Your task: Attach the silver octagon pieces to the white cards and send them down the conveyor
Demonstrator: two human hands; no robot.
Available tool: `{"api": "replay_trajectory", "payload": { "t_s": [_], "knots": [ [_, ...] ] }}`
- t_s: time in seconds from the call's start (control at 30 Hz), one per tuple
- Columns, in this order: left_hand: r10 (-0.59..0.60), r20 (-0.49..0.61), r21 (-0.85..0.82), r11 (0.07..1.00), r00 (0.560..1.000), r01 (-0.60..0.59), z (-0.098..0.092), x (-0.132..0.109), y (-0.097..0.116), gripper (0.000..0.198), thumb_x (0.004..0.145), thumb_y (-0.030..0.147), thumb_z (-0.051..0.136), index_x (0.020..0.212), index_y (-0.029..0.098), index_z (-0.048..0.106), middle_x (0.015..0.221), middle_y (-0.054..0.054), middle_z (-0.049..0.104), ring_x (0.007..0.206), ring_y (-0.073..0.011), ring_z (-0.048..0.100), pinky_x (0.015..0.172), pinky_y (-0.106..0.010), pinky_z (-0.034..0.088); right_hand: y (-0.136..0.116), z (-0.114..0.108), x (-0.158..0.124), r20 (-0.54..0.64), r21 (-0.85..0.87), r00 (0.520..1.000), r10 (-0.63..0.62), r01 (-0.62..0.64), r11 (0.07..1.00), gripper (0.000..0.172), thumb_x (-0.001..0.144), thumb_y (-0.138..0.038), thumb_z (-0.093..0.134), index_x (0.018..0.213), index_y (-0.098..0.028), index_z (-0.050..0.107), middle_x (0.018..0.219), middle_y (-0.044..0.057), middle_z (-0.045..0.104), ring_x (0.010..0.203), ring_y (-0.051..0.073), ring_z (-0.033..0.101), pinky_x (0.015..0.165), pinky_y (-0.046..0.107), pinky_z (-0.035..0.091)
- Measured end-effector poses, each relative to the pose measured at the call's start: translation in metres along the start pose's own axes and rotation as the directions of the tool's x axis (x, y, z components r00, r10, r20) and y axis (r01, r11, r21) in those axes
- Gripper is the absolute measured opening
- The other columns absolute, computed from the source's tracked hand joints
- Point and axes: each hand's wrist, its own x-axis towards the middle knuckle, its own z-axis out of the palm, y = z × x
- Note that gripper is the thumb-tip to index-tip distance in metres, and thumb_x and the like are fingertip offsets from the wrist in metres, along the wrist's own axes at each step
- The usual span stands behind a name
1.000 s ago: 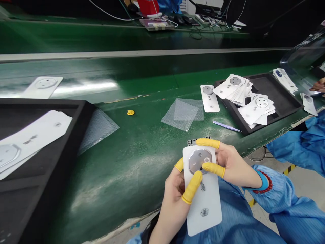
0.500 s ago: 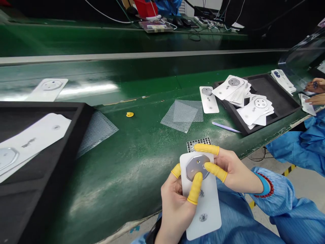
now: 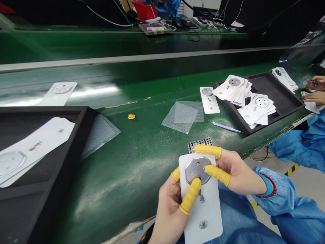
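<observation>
Left hand [image 3: 169,217] cups the lower part of a white backing card [image 3: 204,217] from behind; its thumb, in a yellow finger cot [image 3: 190,196], presses on the face of an octagonal metal plate [image 3: 197,170] seated on the card's upper part. Right hand [image 3: 240,176] pinches from the side, with one cotted finger [image 3: 207,150] along the card's top edge and another [image 3: 217,175] on the plate's right edge.

Card held over the green workbench [image 3: 122,169], just above a perforated grid sheet [image 3: 199,144]. Contact between them cannot be told.

Handling (judged): card light, thin, fairly stiff; plate thin, smooth, probably slippery and easily marked. Best held by the card's edges.

Further on: tweezers [image 3: 226,127], clear bubble film [image 3: 180,117], and stacked cards in a black foam tray [image 3: 275,84], upper right. A co-worker's hands [image 3: 315,89] at far right.
</observation>
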Motion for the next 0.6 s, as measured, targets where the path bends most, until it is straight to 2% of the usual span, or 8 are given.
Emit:
{"api": "replay_trajectory", "payload": {
  "t_s": [0.13, 0.23, 0.33, 0.5, 0.6],
  "knots": [
    [0.027, 0.097, 0.01, 1.0, 0.995, -0.028, -0.007, 0.003, -0.002, 0.032, 0.059, 0.022, 0.089, 0.088, 0.022, 0.074, 0.066, 0.002, 0.073, 0.05, -0.012, 0.066, 0.05, -0.018, 0.056, -0.001, 0.001, -0.001, -0.008, -0.038, 1.0, -0.001, 0.001, 0.999, 0.041, 0.094, -0.018, 0.055, 0.134, -0.028, 0.052, 0.105, 0.002, 0.069, 0.083, 0.009, 0.069, 0.072, 0.018, 0.058],
    [0.029, 0.085, 0.047, 0.998, 0.996, -0.033, -0.012, 0.005, -0.006, 0.037, 0.055, 0.012, 0.089, 0.087, 0.023, 0.074, 0.065, 0.004, 0.073, 0.05, -0.0117, 0.066, 0.05, -0.017, 0.056, -0.001, 0.002, -0.002, -0.016, -0.11, 1.0, 0.013, -0.014, 0.994, 0.041, 0.095, -0.022, 0.054, 0.136, -0.026, 0.051, 0.094, 0.003, 0.068, 0.079, 0.012, 0.068, 0.071, 0.023, 0.06],
    [0.044, 0.057, 0.053, 0.997, 0.997, -0.047, -0.014, 0.005, -0.007, 0.039, 0.054, 0.011, 0.089, 0.089, 0.023, 0.074, 0.066, 0.003, 0.073, 0.05, -0.0122, 0.066, 0.048, -0.017, 0.055, 0.001, 0.003, -0.003, -0.012, -0.149, 1.0, 0.003, -0.004, 0.989, 0.041, 0.096, -0.025, 0.053, 0.137, -0.025, 0.05, 0.083, 0.001, 0.065, 0.079, 0.014, 0.066, 0.08, 0.03, 0.059],
    [0.057, 0.057, 0.051, 0.997, 0.997, -0.06, -0.012, 0.003, -0.006, 0.038, 0.054, 0.012, 0.089, 0.088, 0.021, 0.074, 0.063, 0.003, 0.071, 0.048, -0.0119, 0.064, 0.048, -0.018, 0.055, 0.001, 0.004, -0.005, -0.009, -0.154, 1.0, -0.01, 0.008, 0.988, 0.039, 0.096, -0.028, 0.053, 0.135, -0.025, 0.052, 0.097, 0.004, 0.067, 0.086, 0.014, 0.066, 0.083, 0.031, 0.059],
    [0.058, 0.042, 0.025, 0.998, 0.997, -0.059, -0.007, 0.003, -0.006, 0.034, 0.055, 0.016, 0.09, 0.085, 0.02, 0.073, 0.06, 0.003, 0.07, 0.044, -0.0107, 0.061, 0.043, -0.016, 0.051, 0.001, 0.006, -0.004, -0.029, -0.177, 1.0, 0.005, -0.01, 0.984, 0.04, 0.096, -0.028, 0.053, 0.136, -0.026, 0.051, 0.092, 0.003, 0.068, 0.089, 0.016, 0.068, 0.084, 0.031, 0.059]
  ]
}}
